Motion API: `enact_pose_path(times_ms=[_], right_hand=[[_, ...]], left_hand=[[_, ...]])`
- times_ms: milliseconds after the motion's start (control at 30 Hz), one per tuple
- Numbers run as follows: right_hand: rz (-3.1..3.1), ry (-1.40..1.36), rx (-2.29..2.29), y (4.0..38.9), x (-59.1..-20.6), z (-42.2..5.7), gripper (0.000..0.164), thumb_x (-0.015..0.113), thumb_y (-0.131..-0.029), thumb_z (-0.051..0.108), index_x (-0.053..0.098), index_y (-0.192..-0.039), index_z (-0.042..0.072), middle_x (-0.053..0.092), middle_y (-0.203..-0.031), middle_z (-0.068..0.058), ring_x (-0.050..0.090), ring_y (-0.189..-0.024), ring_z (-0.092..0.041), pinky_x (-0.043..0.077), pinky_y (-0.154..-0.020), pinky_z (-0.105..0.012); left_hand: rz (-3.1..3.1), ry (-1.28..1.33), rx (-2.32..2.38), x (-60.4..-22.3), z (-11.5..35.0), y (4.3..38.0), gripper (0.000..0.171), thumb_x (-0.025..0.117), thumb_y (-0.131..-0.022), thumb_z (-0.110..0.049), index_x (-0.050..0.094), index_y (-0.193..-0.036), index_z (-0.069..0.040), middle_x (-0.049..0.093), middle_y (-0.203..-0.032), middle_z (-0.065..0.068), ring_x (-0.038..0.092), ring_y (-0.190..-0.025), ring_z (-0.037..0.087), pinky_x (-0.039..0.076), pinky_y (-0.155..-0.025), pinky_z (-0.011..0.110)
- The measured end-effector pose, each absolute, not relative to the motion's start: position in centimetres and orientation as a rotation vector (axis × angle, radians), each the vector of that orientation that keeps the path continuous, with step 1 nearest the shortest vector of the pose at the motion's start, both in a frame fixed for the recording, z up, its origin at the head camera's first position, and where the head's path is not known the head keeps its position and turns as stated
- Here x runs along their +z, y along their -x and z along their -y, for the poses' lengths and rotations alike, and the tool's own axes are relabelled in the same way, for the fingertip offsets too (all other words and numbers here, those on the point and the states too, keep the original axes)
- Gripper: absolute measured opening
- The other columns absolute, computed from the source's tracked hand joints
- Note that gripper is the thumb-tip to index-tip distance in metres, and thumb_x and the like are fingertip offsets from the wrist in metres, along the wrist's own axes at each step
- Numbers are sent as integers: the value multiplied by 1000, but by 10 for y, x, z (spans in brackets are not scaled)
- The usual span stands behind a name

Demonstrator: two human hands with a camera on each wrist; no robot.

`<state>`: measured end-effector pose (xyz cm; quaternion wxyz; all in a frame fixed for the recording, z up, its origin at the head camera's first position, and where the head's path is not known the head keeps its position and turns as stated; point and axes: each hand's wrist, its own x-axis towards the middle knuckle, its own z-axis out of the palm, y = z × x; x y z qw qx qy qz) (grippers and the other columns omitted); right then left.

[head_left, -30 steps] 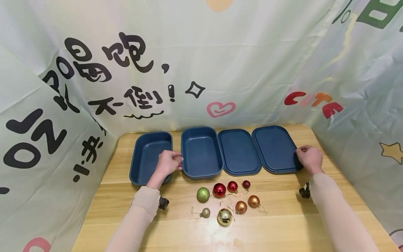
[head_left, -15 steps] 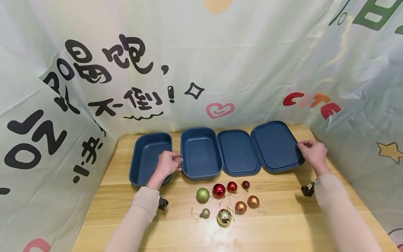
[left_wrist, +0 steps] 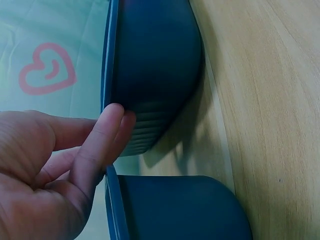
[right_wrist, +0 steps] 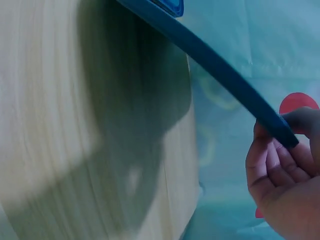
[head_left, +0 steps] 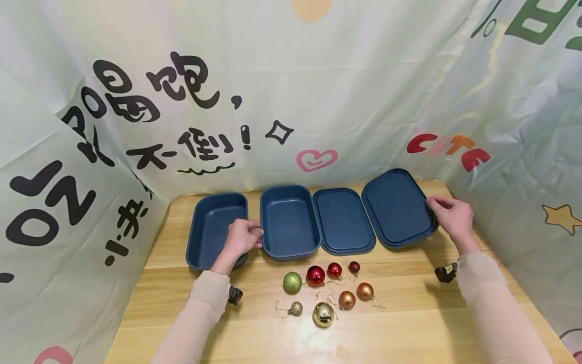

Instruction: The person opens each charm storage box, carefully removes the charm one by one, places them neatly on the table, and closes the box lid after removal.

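Note:
In the head view, my right hand [head_left: 452,215] pinches the right edge of a dark blue lid [head_left: 400,207], whose right side is raised off the table; the right wrist view shows its thin edge [right_wrist: 235,90] between thumb and fingers. My left hand [head_left: 243,237] reaches over the right edge of the leftmost blue box [head_left: 211,222]. Its fingertips [left_wrist: 115,112] touch the rim of the second blue box [head_left: 291,227], the fingers fairly straight in the left wrist view. Another blue lid [head_left: 344,220] lies flat between that box and the held lid.
Several ball ornaments lie in front of the boxes and lids: a green glitter ball [head_left: 292,282], red balls [head_left: 316,275], copper balls [head_left: 347,300] and a gold ball [head_left: 323,314]. A printed cloth [head_left: 354,91] surrounds the wooden table [head_left: 386,333] at the back and sides.
My right hand has lifted the right side of the rightmost lid, which now tilts more and sits further back. The left hand and the ornaments keep their places.

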<state>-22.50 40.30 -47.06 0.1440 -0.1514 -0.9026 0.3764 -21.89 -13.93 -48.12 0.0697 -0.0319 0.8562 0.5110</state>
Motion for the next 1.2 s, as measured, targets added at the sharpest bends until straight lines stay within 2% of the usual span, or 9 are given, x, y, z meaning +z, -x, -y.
enact_pose_path(times_ms=[467,933,1200], right_hand=[[2487,337,1176,226,-457,-384,52,67,-101,42,74,-126,-3,52,-72,47,52,-70,18,42,-65,-6],[2422,271,1135,221,-436,-354,42,71,-99,39,77,-117,1,54,-77,40,54,-72,12,43,-64,-7],[2396,245,1131,217,-423,-338,39,71,-99,39,78,-114,4,56,-77,39,55,-72,9,44,-64,-7]], left_hand=[[-2582,110,1517,-483,139,217,32,64,-98,4,72,-128,8,78,-114,26,78,-76,20,66,-74,43],[-2588,88,1530,-484,139,217,31,64,-97,5,72,-128,9,77,-114,27,78,-75,19,65,-69,37],[-2590,91,1531,-484,140,219,31,64,-98,5,72,-127,9,78,-112,26,78,-74,19,66,-70,39]])
